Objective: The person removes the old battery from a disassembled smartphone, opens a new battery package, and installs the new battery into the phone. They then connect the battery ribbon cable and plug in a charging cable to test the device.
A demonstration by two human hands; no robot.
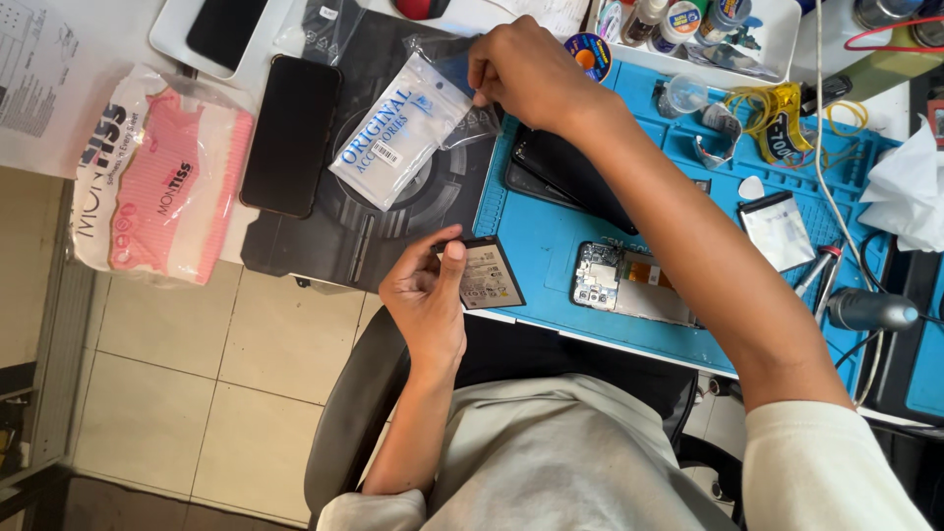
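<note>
The person sits in a dark chair at a cluttered repair bench, a pale tiled floor (197,374) showing below the bench edge. The left hand (428,295) pinches a flat phone battery (487,273) by its near edge, thumb on top and fingers curled beneath, holding it over the bench's front lip. The right hand (526,74) reaches across, fingertips pressed together on the corner of a clear plastic accessory bag (403,128) that lies on a dark printed mat (364,226). Just beyond the bag's far side a black phone (292,135) rests face up on that mat, and past it sits a pink-and-white tissue pack (162,182). Under the right forearm spreads a blue silicone work mat (551,236), carrying an opened phone body (629,285) with its circuit board exposed, near the battery. Beside the right wrist lies a dark back cover (565,172); farther off are yellow tape (777,118) and a white tray (777,44) of small bottles.
</note>
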